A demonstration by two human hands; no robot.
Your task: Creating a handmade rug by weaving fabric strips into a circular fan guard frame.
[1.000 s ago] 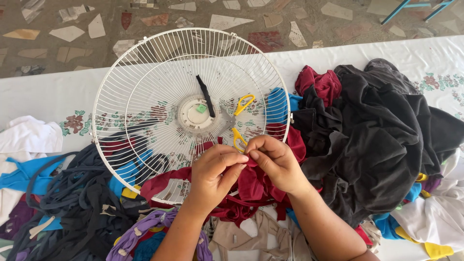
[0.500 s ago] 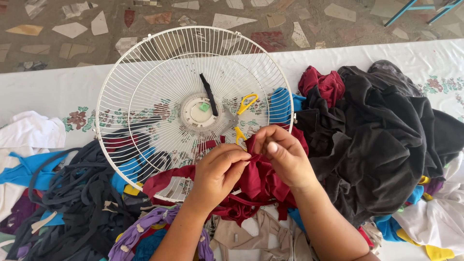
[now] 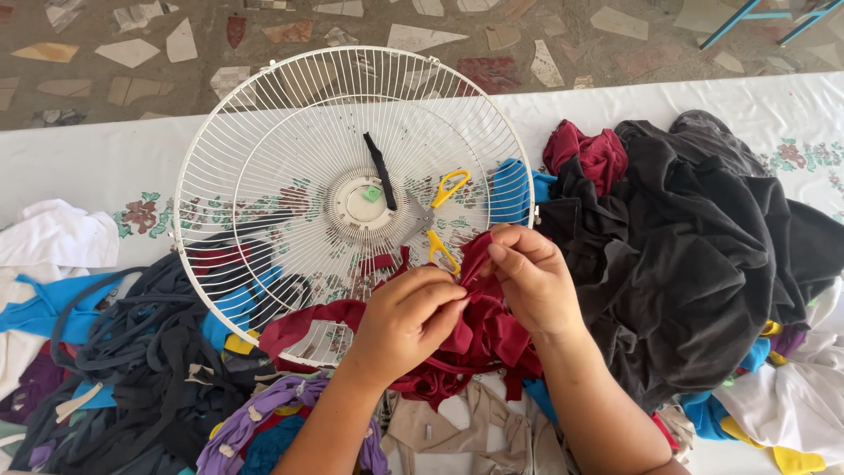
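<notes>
Maroon cloth strip (image 3: 479, 339) pinched by both my hands, left hand (image 3: 409, 321) and right hand (image 3: 532, 281), stretched between fingertips for grip. Yellow-handled scissors (image 3: 435, 224) rest on the white fan guard (image 3: 290, 158), within reach.

Home craft or rag-work space. Terrazzo-chip floor (image 3: 132, 53) beyond the far edge of a table under a white floral tablecloth (image 3: 105, 167); heaped fabric scraps (image 3: 703, 255), a white fan grille (image 3: 352, 185), yellow-handled scissors (image 3: 437, 220).
</notes>
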